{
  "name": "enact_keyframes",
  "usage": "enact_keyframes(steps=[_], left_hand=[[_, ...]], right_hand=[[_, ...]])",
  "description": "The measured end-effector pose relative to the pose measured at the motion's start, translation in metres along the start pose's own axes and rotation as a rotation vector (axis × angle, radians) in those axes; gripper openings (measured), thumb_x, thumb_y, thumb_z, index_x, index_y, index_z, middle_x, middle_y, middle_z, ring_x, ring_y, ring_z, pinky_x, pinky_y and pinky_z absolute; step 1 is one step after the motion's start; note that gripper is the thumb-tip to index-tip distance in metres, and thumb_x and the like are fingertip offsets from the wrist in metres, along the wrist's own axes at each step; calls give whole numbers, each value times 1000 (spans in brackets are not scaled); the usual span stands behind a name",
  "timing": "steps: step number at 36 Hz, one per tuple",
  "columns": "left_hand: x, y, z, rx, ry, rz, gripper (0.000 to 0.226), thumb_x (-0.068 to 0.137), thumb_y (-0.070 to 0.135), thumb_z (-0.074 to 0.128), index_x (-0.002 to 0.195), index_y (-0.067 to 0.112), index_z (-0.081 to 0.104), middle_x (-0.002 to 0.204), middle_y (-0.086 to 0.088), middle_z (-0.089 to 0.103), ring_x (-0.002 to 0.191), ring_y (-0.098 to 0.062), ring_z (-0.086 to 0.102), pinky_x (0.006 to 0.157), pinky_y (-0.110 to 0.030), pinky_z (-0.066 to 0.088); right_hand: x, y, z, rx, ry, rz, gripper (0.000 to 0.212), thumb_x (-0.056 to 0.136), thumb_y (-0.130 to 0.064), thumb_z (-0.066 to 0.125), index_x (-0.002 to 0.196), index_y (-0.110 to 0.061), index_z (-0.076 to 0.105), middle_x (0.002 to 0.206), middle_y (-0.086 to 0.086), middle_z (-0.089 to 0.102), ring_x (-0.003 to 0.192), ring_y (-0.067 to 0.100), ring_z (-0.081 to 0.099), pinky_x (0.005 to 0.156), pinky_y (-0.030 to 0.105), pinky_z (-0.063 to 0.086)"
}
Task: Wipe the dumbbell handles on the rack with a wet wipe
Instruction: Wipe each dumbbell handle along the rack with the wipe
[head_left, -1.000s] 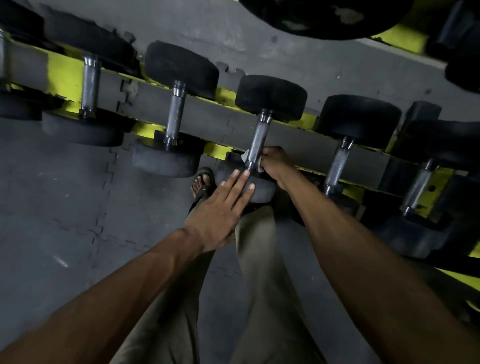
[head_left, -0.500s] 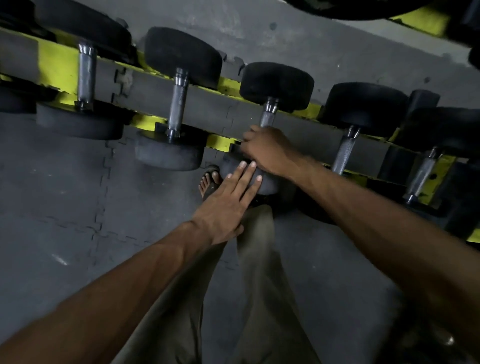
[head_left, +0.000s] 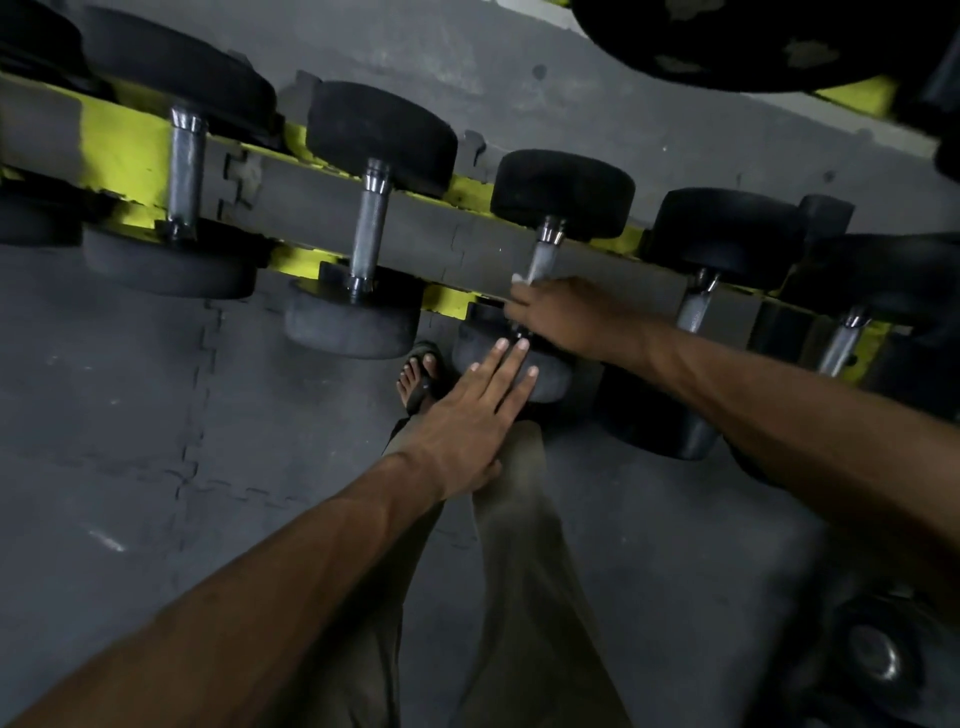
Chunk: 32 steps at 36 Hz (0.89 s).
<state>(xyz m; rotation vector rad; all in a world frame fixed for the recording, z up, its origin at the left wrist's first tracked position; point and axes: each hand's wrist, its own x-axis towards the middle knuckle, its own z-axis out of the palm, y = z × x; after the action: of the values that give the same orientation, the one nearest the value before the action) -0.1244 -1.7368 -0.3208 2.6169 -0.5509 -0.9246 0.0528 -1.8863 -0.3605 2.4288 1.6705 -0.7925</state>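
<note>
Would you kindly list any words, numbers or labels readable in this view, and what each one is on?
None can be read: the black dumbbell heads, the yellow rack rail and the weight plate show no legible marks, only pale scuffs.

black rubber ends on the dumbbells (head_left: 563, 192), silver cross-hatched metal on their handles (head_left: 370, 223). grey rack (head_left: 311, 182) with bright yellow patches at the left and under the near ends. dull grey floor mats (head_left: 130, 415) with jigsaw-toothed seams and a few pale scuffs at the left. white wipe (head_left: 521, 279) at the middle handle. olive-khaki trousers (head_left: 519, 571). black sandal (head_left: 426, 374).
</note>
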Motion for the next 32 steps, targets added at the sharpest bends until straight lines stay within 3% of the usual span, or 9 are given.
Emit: enact_keyframes(steps=[3, 7, 11, 15, 19, 23, 26, 30, 32], left_hand=[[0, 1, -5, -38, -25, -13, 122, 89, 42, 75, 164, 10, -15, 167, -17, -34, 154, -33, -31, 125, -43, -6], [-1, 15, -19, -38, -14, 4, 111, 93, 39, 68, 166, 11, -12, 169, -18, -29, 156, -32, -28, 123, -39, -15], [6, 42, -30, -64, -18, 69, 102, 96, 33, 60, 166, 14, -12, 169, -17, -28, 156, -30, -28, 120, -37, -22], [23, 73, -32, -69, -55, 107, 103, 98, 34, 62, 166, 14, -13, 169, -18, -28, 157, -32, -27, 122, -38, -18], [48, 104, -22, -60, -46, 134, 107, 95, 38, 66, 166, 12, -9, 170, -19, -26, 158, -35, -22, 125, -40, -13], [66, 133, -4, -39, -83, 121, 111, 91, 40, 69, 166, 9, -6, 171, -20, -21, 159, -36, -18, 128, -43, -6], [73, 153, 7, -62, -111, 87, 113, 90, 39, 70, 166, 10, -7, 170, -20, -24, 159, -35, -18, 130, -43, -2], [74, 177, 17, -122, -133, -8, 115, 91, 36, 71, 165, 13, -15, 161, -17, -41, 158, -33, -23, 131, -40, 1], [73, 183, 21, -142, -119, -47, 118, 92, 37, 71, 164, 14, -19, 161, -17, -42, 157, -33, -25, 129, -37, 1]], right_hand=[[-11, -8, -2, 133, 28, 10, 29, 96, -25, 40, 112, -16, 62, 118, 9, 60, 102, 34, 64, 70, 41, 56], [-41, -11, -13, 305, 140, 222, 23, 91, -21, 57, 112, -19, 65, 108, 8, 64, 98, 32, 60, 68, 34, 47], [-95, -13, -9, 350, 363, 466, 32, 91, -21, 52, 118, -18, 70, 111, 10, 70, 100, 36, 63, 71, 39, 54], [-140, 1, 4, 289, 355, 560, 27, 90, -19, 62, 115, -21, 72, 109, 3, 71, 104, 30, 56, 79, 38, 46], [-172, 36, 38, 183, 231, 435, 26, 89, -18, 66, 114, -17, 71, 111, 0, 71, 105, 29, 54, 82, 42, 47], [-188, 55, 70, -13, 48, 91, 27, 94, -31, 45, 105, -25, 69, 109, -8, 69, 107, 23, 54, 89, 38, 39], [-188, 81, 83, -184, 42, -112, 31, 99, -25, 39, 107, -23, 70, 111, -5, 69, 107, 27, 56, 96, 42, 38], [-186, 124, 73, -366, 223, -108, 39, 109, -13, 27, 112, -12, 66, 115, 6, 66, 108, 31, 58, 91, 41, 40], [-189, 128, 68, -421, 170, -65, 30, 105, -14, 39, 112, -8, 67, 119, 9, 66, 111, 29, 58, 91, 38, 40]])
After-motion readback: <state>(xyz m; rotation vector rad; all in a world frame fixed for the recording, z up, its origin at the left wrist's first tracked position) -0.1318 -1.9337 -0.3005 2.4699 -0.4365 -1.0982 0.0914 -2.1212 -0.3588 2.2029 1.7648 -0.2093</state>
